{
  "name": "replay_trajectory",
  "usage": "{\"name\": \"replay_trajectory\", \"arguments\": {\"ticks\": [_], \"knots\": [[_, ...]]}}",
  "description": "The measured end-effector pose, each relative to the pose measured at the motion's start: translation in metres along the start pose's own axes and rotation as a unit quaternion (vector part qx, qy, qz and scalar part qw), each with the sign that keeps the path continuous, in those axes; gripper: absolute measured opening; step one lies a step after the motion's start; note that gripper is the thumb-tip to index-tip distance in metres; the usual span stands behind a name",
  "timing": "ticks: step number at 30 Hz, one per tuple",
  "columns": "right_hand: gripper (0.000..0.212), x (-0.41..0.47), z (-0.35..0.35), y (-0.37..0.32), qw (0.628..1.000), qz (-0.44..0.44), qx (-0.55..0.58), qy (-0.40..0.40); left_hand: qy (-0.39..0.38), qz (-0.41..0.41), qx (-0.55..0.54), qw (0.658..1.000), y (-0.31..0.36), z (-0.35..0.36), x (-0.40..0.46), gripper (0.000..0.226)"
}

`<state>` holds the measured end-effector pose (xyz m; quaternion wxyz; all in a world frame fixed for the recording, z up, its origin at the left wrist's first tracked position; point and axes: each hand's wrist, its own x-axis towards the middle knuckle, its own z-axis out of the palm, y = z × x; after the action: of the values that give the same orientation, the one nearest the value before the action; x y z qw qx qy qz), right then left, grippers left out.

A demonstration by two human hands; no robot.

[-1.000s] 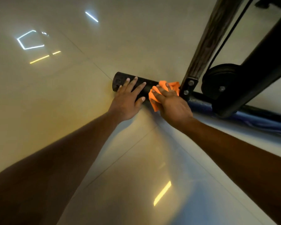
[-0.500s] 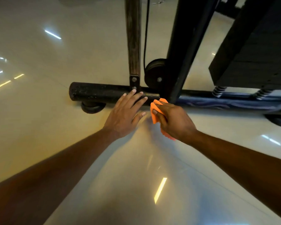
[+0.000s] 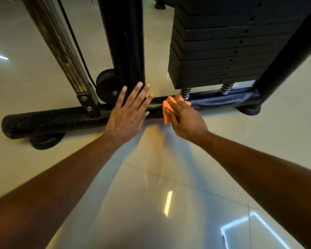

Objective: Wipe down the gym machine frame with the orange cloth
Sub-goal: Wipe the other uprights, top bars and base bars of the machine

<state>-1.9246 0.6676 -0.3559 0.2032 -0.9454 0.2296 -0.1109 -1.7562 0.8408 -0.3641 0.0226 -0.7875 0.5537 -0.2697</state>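
Down low, the long black round metal bar of the gym machine frame [image 3: 48,119] is seen lying just above the shiny pale tiled floor [image 3: 169,177]. The left hand [image 3: 128,114] is spread flat with straight fingers over the bar. Next, the bunched orange cloth [image 3: 167,108] is gripped by the right hand [image 3: 185,119] and pressed on the bar, under the black stack of weight plates [image 3: 219,51].
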Motion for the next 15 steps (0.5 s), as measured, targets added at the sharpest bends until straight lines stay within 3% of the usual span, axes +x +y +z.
{"name": "replay_trajectory", "arguments": {"ticks": [5,10,15], "knots": [[0.057,0.024,0.032,-0.008,0.998,-0.039,-0.033,0.025,0.023,-0.012,0.014,1.0,0.001,0.023,0.004,0.071],[0.066,0.033,0.08,0.013,0.979,-0.118,-0.16,0.046,0.045,0.004,-0.007,0.999,-0.003,0.046,-0.001,0.062],[0.065,0.034,0.085,0.056,0.964,-0.135,-0.202,0.11,0.058,0.018,0.01,0.998,-0.005,0.068,-0.011,0.078]]}}
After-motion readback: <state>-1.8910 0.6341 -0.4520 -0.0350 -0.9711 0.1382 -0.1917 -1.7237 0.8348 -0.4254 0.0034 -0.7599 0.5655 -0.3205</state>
